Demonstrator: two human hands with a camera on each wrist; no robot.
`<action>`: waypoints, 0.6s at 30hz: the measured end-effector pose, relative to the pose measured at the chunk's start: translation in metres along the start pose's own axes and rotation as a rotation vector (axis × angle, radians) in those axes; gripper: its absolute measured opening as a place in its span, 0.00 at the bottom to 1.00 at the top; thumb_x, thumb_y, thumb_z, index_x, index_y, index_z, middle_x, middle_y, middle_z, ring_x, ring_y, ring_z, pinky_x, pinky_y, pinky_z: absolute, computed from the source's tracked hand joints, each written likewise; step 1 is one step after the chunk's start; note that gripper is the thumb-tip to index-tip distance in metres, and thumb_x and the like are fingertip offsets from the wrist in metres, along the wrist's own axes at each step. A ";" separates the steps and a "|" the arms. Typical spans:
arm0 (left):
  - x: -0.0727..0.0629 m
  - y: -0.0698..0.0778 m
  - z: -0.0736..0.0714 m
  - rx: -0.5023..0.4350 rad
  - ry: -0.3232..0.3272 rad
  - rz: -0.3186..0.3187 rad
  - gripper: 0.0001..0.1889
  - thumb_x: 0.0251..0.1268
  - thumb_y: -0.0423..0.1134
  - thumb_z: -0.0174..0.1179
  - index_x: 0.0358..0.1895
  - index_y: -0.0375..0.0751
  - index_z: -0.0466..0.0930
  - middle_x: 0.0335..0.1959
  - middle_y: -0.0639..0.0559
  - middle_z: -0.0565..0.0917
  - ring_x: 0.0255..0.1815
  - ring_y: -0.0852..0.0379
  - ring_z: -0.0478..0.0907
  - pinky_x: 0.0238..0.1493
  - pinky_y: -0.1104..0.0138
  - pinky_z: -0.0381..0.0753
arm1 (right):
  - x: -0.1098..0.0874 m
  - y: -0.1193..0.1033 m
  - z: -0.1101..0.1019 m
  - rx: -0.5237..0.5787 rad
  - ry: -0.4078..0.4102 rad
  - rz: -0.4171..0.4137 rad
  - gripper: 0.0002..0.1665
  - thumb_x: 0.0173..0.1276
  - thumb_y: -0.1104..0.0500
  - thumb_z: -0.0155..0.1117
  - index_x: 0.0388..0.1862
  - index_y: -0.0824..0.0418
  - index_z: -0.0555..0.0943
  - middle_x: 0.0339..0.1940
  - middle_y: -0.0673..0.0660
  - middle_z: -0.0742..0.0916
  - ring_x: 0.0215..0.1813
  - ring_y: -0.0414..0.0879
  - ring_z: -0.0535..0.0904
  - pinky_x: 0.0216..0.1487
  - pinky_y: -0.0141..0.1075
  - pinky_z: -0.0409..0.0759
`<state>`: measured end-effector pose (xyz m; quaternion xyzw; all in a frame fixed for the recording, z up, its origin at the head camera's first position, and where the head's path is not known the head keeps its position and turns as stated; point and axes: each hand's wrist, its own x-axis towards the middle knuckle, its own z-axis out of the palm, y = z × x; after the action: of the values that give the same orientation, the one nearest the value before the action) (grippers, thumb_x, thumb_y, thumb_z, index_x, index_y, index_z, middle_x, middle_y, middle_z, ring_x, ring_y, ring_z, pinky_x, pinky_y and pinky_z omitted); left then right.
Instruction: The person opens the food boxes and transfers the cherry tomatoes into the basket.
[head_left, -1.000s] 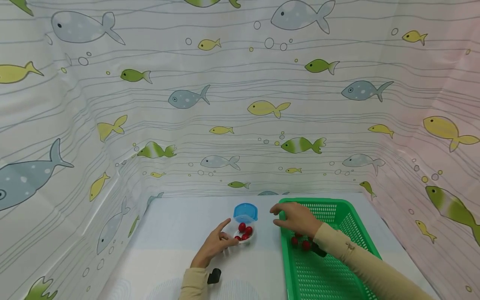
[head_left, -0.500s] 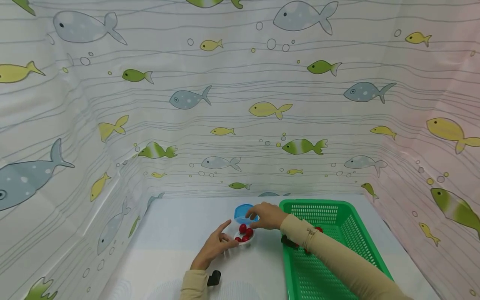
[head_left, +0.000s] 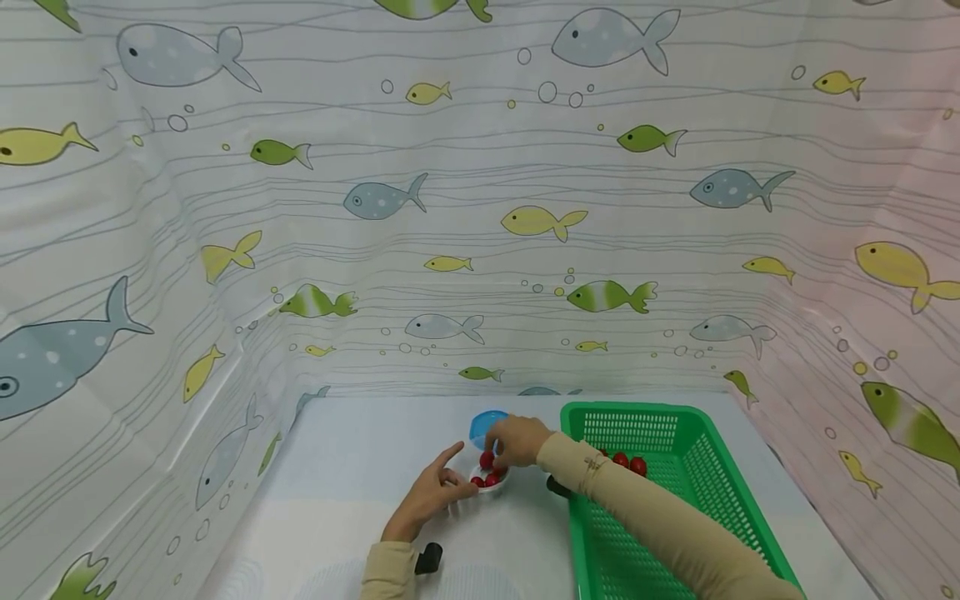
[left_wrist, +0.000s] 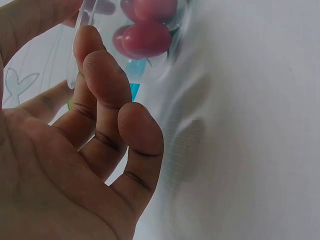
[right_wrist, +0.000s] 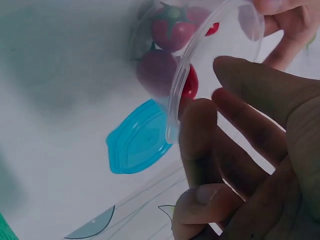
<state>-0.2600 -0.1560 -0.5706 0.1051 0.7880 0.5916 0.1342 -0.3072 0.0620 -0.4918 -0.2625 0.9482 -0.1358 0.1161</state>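
Note:
A clear plastic container (right_wrist: 175,95) with several red cherry tomatoes (left_wrist: 147,40), some with green stem tops, stands on the table. My left hand (head_left: 427,497) holds it at its left side, thumb at the rim and index finger raised; in the left wrist view the other fingers (left_wrist: 140,130) curl beside the wall. Over the container's right side is my right hand (head_left: 521,440). In the right wrist view its thumb and fingertips (right_wrist: 197,117) stand apart at the rim, with nothing between them. A blue lid (right_wrist: 137,142) lies behind the container.
A green basket (head_left: 576,533) stands on the right, with several more cherry tomatoes (head_left: 637,465) inside, partly hidden by the right sleeve (head_left: 637,500). A fish-print curtain (head_left: 480,250) closes off the back and sides of the white table (head_left: 352,450).
My right hand has moved left from over the green basket to over the container. The left hand stays at the container. Basket tomatoes that the right arm covered show now.

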 end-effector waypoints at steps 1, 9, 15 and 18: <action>0.000 0.000 0.000 0.004 0.003 -0.002 0.45 0.62 0.41 0.71 0.80 0.43 0.57 0.34 0.48 0.83 0.27 0.51 0.76 0.26 0.63 0.71 | 0.000 -0.002 0.001 -0.007 -0.012 0.007 0.10 0.63 0.56 0.76 0.44 0.51 0.90 0.33 0.43 0.87 0.37 0.38 0.79 0.38 0.41 0.80; 0.000 0.000 -0.001 0.005 -0.017 -0.003 0.46 0.61 0.42 0.72 0.80 0.42 0.56 0.34 0.47 0.84 0.28 0.51 0.77 0.26 0.64 0.71 | 0.006 -0.006 0.015 -0.141 -0.027 0.023 0.06 0.62 0.55 0.77 0.39 0.50 0.91 0.28 0.42 0.86 0.31 0.39 0.76 0.37 0.39 0.80; 0.000 0.000 0.000 0.030 -0.018 0.020 0.46 0.62 0.42 0.72 0.80 0.41 0.56 0.35 0.46 0.84 0.30 0.54 0.77 0.27 0.65 0.72 | 0.007 -0.009 0.020 -0.205 0.018 0.003 0.05 0.61 0.56 0.78 0.37 0.51 0.92 0.29 0.43 0.87 0.30 0.39 0.76 0.41 0.42 0.82; 0.001 0.000 -0.001 0.036 -0.018 0.022 0.46 0.62 0.42 0.72 0.80 0.42 0.56 0.35 0.47 0.84 0.31 0.55 0.77 0.29 0.65 0.72 | 0.009 -0.007 0.023 -0.198 0.032 -0.012 0.05 0.60 0.57 0.79 0.35 0.51 0.92 0.27 0.42 0.86 0.29 0.38 0.76 0.40 0.41 0.82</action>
<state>-0.2609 -0.1569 -0.5707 0.1215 0.7962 0.5776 0.1326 -0.3045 0.0470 -0.5122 -0.2759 0.9572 -0.0462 0.0736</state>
